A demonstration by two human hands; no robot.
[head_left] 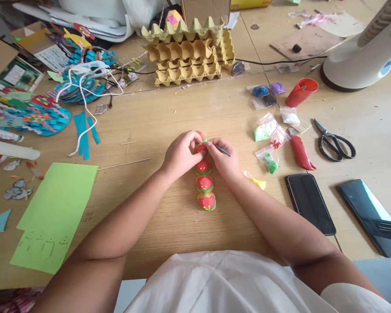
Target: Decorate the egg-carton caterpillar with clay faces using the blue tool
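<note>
A strip of egg-carton cups (204, 184) lies on the table, running away from me. Its bumps are covered in red clay with green rims, and the nearer ones carry small yellow faces. My left hand (181, 155) curls its fingers round the far part of the strip, thumb against one red cup. In my right hand (226, 160) a thin blue stick-like tool (223, 150) is pinched, its tip close to the far cups. The fingers partly cover those cups, so what the tip touches is hidden.
To the right lie clay bags (266, 127), a red cutter (301, 151), scissors (335, 141), two phones (310, 203) and a red cup (301, 92). Egg cartons (185, 54) stack at the back. Green paper (57, 208), a wooden stick (124, 163) and a white cable (81, 134) lie left.
</note>
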